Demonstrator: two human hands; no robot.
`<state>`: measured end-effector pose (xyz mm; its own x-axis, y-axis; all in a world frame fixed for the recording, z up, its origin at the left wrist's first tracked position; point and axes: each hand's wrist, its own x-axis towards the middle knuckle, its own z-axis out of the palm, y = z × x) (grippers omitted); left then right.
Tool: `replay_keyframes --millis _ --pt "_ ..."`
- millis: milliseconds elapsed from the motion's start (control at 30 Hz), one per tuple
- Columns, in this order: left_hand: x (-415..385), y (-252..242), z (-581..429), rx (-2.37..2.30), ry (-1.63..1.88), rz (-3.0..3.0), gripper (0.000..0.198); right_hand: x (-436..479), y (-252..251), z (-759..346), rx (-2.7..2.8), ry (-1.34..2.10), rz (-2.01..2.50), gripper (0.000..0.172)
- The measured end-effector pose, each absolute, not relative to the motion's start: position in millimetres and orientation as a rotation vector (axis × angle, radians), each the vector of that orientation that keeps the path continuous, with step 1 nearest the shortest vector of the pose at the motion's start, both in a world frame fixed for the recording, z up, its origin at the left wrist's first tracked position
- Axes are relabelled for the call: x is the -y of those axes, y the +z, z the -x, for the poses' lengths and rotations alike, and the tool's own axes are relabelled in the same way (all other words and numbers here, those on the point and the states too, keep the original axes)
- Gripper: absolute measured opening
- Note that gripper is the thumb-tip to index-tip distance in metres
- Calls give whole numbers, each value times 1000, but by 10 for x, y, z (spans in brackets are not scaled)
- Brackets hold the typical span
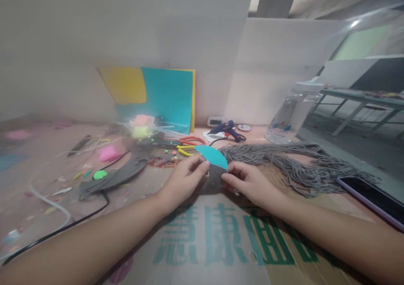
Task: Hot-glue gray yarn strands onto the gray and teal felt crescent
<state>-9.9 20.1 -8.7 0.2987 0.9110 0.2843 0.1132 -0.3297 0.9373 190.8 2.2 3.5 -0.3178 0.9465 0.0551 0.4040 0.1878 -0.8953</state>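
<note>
Between my hands is a round disc (pixel 213 154), its upper part bare turquoise and its lower part covered with grey yarn (pixel 214 180). My left hand (pixel 188 173) pinches the disc's left edge between thumb and fingers. At the right edge, my right hand (pixel 244 180) grips it the same way. The disc is held tilted just above the printed cardboard (pixel 208 238). Behind it and to the right lies a long bundle of grey yarn (pixel 303 167). Beyond the disc are pliers with red handles (pixel 193 140) and a tool with yellow handles (pixel 186 150).
A dark blue glue gun (pixel 225 128) rests near the wall beside a small white digital clock (pixel 216 121). A clear plastic bottle (pixel 288 117) and a phone (pixel 374 199) are at right. Turquoise and yellow sheets (pixel 167 93) lean at the back. Foam scraps and a black cable (pixel 85 218) lie left.
</note>
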Motion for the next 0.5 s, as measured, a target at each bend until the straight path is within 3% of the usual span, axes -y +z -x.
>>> replay_keyframes --millis 400,500 --pt "-192 -81 115 -981 1095 -1781 34 -47 63 -1887 1780 1178 1199 27" --pt "-211 -89 110 -978 1120 -1795 25 -43 69 -1880 1768 1171 1203 27"
